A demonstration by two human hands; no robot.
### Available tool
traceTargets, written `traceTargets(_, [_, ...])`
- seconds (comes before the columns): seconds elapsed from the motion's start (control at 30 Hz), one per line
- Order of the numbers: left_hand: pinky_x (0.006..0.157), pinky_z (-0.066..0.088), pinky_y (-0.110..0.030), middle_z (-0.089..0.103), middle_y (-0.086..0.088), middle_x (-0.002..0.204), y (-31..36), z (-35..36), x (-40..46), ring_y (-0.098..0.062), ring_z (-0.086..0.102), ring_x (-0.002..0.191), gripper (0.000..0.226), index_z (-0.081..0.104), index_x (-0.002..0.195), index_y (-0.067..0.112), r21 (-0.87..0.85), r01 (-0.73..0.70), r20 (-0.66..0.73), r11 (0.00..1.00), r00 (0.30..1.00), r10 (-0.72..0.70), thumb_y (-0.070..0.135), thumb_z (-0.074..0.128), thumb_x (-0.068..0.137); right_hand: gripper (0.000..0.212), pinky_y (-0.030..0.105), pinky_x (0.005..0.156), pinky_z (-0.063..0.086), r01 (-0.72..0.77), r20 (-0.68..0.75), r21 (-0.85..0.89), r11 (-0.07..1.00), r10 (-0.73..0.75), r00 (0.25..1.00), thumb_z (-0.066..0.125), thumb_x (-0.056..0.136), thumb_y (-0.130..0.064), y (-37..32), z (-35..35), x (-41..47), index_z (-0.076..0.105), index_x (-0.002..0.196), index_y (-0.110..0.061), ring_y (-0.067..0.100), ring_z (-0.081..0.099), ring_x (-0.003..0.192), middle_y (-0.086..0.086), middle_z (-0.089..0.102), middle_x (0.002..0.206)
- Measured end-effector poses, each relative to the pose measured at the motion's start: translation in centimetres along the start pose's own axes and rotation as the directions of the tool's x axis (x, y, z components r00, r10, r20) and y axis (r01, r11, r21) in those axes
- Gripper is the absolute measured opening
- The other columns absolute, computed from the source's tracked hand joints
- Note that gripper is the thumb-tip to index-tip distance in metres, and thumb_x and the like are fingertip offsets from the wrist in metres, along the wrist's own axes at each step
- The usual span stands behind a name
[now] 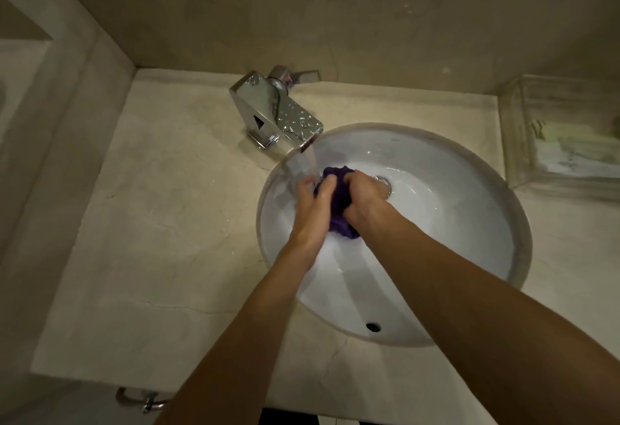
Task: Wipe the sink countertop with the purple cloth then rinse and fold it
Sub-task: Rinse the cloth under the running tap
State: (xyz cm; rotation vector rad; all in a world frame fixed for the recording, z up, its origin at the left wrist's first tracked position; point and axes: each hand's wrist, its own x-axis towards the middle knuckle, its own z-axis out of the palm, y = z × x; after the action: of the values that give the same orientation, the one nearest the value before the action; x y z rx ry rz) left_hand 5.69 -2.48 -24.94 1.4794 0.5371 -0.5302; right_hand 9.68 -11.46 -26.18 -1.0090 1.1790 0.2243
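The dark purple cloth [339, 201] is bunched into a wet wad inside the round white ceramic basin [453, 223], held just below and beside the falling stream of water [303, 164] from the square chrome faucet [278, 112]. Holding it there lets the running water soak through the fabric, and the bunching suggests it is being squeezed or rubbed against itself to rinse it out. As a crumpled lump it has no clear front, but its long axis runs roughly from the far end near the spout toward the person, with a frilled edge showing at each end.

Both hands are clenched around it. The left hand [313, 213] wraps the cloth's left side with the thumb laid over the top, its fingers reaching into the stream. The right hand [364, 198] grips the right side, knuckles up, just in front of the metal drain [384, 184]. Pressing from the 2 sides looks meant to wring the fabric while keeping it over the bowl, so drips stay off the beige marble counter [174, 223].

Water sheets across the basin floor. A clear box [563, 129] sits at the counter's far right, well apart from the work.
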Motion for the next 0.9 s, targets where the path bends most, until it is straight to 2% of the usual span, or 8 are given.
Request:
traceTargets(0.07, [0.082, 0.062, -0.042, 0.069, -0.008, 0.119, -0.4, -1.2, 0.4, -0.025, 0.071, 0.101, 0.042, 0.053, 0.132, 0.024, -0.209, 0.057, -0.093, 0.976, 0.993, -0.078, 0.047, 0.046, 0.097, 0.022, 0.051, 0.05, 0.06, -0.045, 0.019, 0.084, 0.995, 0.044, 0.999, 0.055, 0.085, 0.01, -0.4, -0.7, -0.4, 0.066, 0.098, -0.005, 0.032, 0.072, 0.066, 0.017, 0.074, 0.081])
traceTargets(0.13, [0.084, 0.06, -0.046, 0.069, -0.006, 0.116, -0.7, -1.8, 0.8, -0.023, 0.071, 0.1, 0.043, 0.056, 0.129, 0.027, -0.284, 0.128, -0.12, 0.95, 0.979, -0.168, 0.052, 0.044, 0.097, 0.031, 0.055, 0.07, 0.062, -0.11, 0.113, 0.085, 0.99, 0.1, 0.989, 0.053, 0.087, 0.005, -0.7, -1.7, -1.0, 0.065, 0.113, -0.003, 0.034, 0.073, 0.085, 0.019, 0.075, 0.098])
traceTargets(0.23, [0.092, 0.056, -0.049, 0.07, -0.006, 0.108, -0.7, -1.0, 1.4, -0.026, 0.067, 0.099, 0.045, 0.064, 0.11, 0.024, -0.422, 0.257, -0.031, 0.87, 0.954, -0.297, 0.062, 0.043, 0.097, 0.026, 0.049, 0.096, 0.054, -0.171, 0.279, 0.088, 0.981, 0.14, 0.95, 0.043, 0.091, 0.0, -0.8, -2.7, -1.8, 0.069, 0.091, 0.002, 0.033, 0.066, 0.084, 0.017, 0.071, 0.089])
traceTargets(0.33, [0.1, 0.049, -0.057, 0.07, -0.014, 0.118, -0.5, -0.2, 2.3, -0.035, 0.064, 0.101, 0.058, 0.069, 0.111, 0.02, -0.538, 0.336, 0.06, 0.774, 0.93, -0.362, 0.066, 0.038, 0.095, 0.038, 0.042, 0.078, 0.055, -0.224, 0.388, 0.106, 0.969, 0.167, 0.906, 0.037, 0.088, -0.001, -0.7, -3.5, -2.4, 0.067, 0.066, -0.001, 0.029, 0.061, 0.074, 0.013, 0.066, 0.072])
traceTargets(0.47, [0.096, 0.048, -0.056, 0.068, -0.019, 0.125, 0.0, -0.7, 3.5, -0.038, 0.064, 0.111, 0.084, 0.067, 0.127, 0.013, -0.597, 0.498, 0.306, 0.629, 0.866, -0.395, 0.081, 0.049, 0.079, 0.017, 0.04, 0.078, 0.054, -0.199, 0.444, 0.018, 0.98, 0.171, 0.88, 0.048, 0.076, -0.01, -0.6, -3.8, -2.4, 0.06, 0.085, -0.004, 0.031, 0.062, 0.077, 0.014, 0.063, 0.087])
traceTargets(0.63, [0.09, 0.056, -0.048, 0.075, -0.018, 0.1, 0.7, -0.5, 5.1, -0.033, 0.072, 0.092, 0.049, 0.073, 0.101, 0.012, -0.525, 0.459, 0.27, 0.717, 0.889, -0.371, 0.058, 0.064, 0.087, 0.031, 0.032, 0.063, 0.059, 0.134, 0.445, -0.417, 0.899, 0.073, 0.893, 0.079, 0.087, -0.028, -1.7, -3.9, -1.9, 0.07, 0.102, -0.004, 0.023, 0.073, 0.072, 0.012, 0.075, 0.088])
traceTargets(0.8, [0.089, 0.056, -0.046, 0.077, -0.015, 0.099, 1.2, -0.6, 6.0, -0.032, 0.071, 0.093, 0.042, 0.074, 0.107, 0.011, -0.323, 0.425, 0.223, 0.846, 0.902, -0.368, 0.045, 0.076, 0.084, 0.107, 0.038, 0.067, 0.06, 0.308, 0.505, -0.613, 0.728, 0.062, 0.861, 0.096, 0.068, -0.023, -1.0, -4.6, -0.3, 0.03, 0.152, -0.017, 0.027, 0.075, 0.094, 0.006, 0.068, 0.11])
traceTargets(0.9, [0.079, 0.062, -0.043, 0.077, -0.014, 0.101, 0.9, -0.1, 6.3, -0.029, 0.075, 0.085, 0.048, 0.075, 0.103, 0.009, -0.292, 0.32, 0.069, 0.901, 0.947, -0.314, 0.037, 0.09, 0.067, 0.06, 0.047, 0.068, 0.061, 0.324, 0.596, -0.612, 0.721, 0.151, 0.789, 0.09, 0.075, -0.01, -0.7, -4.6, -0.7, 0.058, 0.126, -0.013, 0.033, 0.074, 0.085, 0.022, 0.072, 0.108])
